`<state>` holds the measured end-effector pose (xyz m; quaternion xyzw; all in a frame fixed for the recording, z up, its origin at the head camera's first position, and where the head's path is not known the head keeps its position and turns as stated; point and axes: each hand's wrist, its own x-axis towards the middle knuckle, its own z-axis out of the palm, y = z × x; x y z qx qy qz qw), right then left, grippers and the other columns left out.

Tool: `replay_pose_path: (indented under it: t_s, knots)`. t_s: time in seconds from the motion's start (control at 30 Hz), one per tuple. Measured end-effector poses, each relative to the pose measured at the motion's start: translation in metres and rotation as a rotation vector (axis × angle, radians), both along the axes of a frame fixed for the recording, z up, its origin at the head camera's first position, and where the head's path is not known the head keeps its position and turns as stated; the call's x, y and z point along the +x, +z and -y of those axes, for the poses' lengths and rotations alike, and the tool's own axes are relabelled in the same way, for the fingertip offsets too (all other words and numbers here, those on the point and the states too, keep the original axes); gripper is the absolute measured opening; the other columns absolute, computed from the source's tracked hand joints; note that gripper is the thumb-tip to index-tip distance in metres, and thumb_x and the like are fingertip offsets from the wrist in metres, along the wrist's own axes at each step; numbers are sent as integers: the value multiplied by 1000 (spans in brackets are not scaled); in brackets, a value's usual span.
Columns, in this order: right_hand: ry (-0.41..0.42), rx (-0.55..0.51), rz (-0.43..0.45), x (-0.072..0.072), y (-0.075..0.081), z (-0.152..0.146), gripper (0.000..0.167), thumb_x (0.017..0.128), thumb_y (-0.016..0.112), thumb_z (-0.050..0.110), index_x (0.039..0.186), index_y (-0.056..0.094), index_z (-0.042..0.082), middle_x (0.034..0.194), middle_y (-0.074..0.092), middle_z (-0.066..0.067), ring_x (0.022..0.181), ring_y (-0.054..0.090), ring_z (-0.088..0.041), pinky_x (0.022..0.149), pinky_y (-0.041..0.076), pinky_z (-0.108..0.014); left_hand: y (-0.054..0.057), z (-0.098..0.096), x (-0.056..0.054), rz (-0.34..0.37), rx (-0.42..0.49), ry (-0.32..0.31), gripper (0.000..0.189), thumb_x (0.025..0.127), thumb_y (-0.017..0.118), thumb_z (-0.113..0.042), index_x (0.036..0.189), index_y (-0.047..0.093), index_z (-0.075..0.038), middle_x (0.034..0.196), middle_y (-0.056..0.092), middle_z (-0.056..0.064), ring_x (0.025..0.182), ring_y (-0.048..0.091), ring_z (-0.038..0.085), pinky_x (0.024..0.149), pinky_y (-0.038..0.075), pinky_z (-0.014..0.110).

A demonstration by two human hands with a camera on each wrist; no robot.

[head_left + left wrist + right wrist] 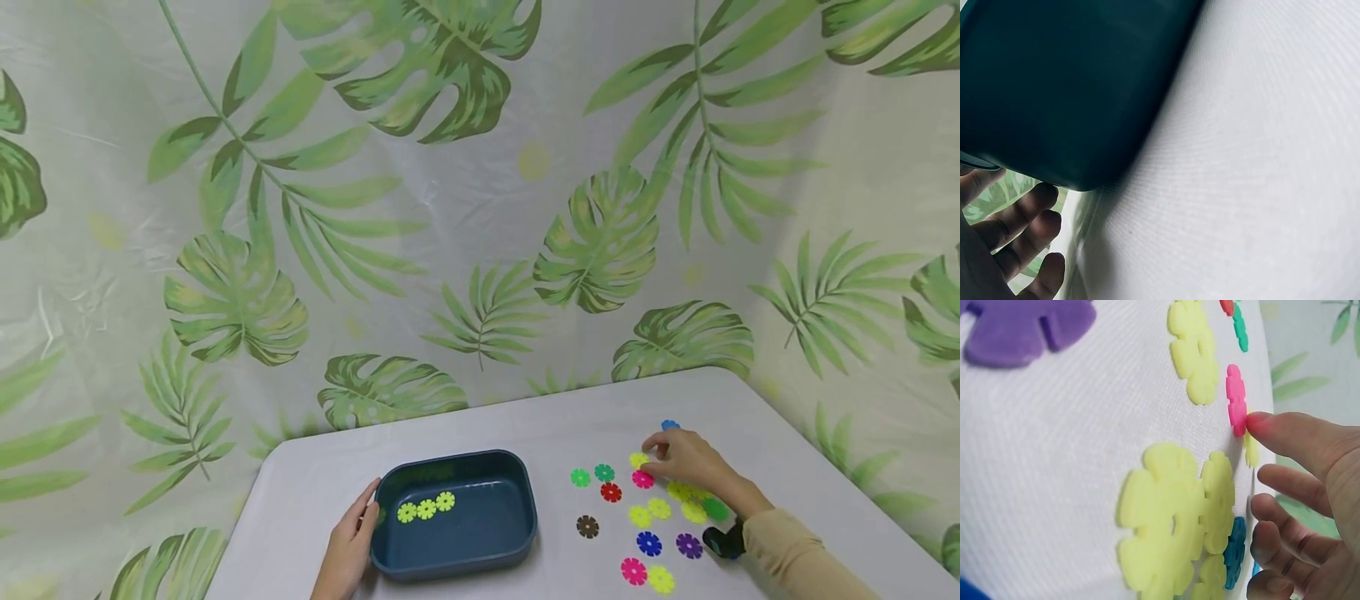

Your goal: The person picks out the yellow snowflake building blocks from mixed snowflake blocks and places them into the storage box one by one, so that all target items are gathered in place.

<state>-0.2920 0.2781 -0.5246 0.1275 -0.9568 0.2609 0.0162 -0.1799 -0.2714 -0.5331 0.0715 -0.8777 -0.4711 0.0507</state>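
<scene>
My left hand [349, 537] grips the left rim of a dark blue plastic basin [480, 546], its other fingers [1041, 197] loosely bent beside the wall. Inside the basin, three yellow notched discs [427, 509] lie in a row. Over the far right of the table, my right hand [686, 458] reaches with thumb and fingers apart. Its thumb tip is right at a yellow interlocking disc [638, 460] and a pink disc [642, 479]; the right wrist view shows the thumb overlapping the edge of that pink disc [1235, 400]. Nothing shows lifted in this hand.
Loose discs lie around the right forearm: green [581, 477], red [611, 492], brown [587, 527], dark blue [649, 544], purple [689, 546] and several yellow ones [694, 511]. A light blue disc [670, 425] lies beyond the right hand. Behind the white table [555, 417] hangs a leaf-patterned curtain [480, 208].
</scene>
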Motion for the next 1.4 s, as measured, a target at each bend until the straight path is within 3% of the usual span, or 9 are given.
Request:
replay_pose_path:
  t_s: [0.57, 0.83, 1.07, 1.4]
  knots:
    - [-10, -32, 25, -1, -6, -1, 35, 81, 86, 32, 106, 75, 9, 85, 58, 1, 77, 50, -18, 66, 47, -33, 0, 0, 3, -13, 21, -9, 56, 108, 43, -47, 155, 44, -17, 131, 61, 13, 82, 51, 20, 69, 43, 35]
    - [4, -40, 4, -3, -6, -1, 28, 83, 85, 28, 103, 76, 9, 81, 57, 2, 74, 49, -17, 61, 44, -30, 0, -1, 1, -4, 1, 4, 54, 108, 43, -47, 155, 44, -19, 143, 56, 14, 91, 55, 19, 78, 47, 38]
    - [11, -31, -12, -5, -6, 0, 26, 82, 85, 26, 100, 77, 9, 77, 56, 3, 70, 48, -16, 58, 43, -28, 1, -2, 2, -24, -5, 3, 53, 109, 43, -45, 155, 44, -18, 151, 49, 15, 112, 59, 24, 94, 48, 50]
    - [55, -11, -40, -9, -8, 1, 30, 79, 88, 28, 98, 79, 7, 74, 54, 5, 69, 47, -14, 57, 41, -26, 2, -2, 1, -7, 0, 4, 52, 109, 43, -42, 155, 44, -18, 147, 53, 15, 96, 57, 19, 84, 49, 41]
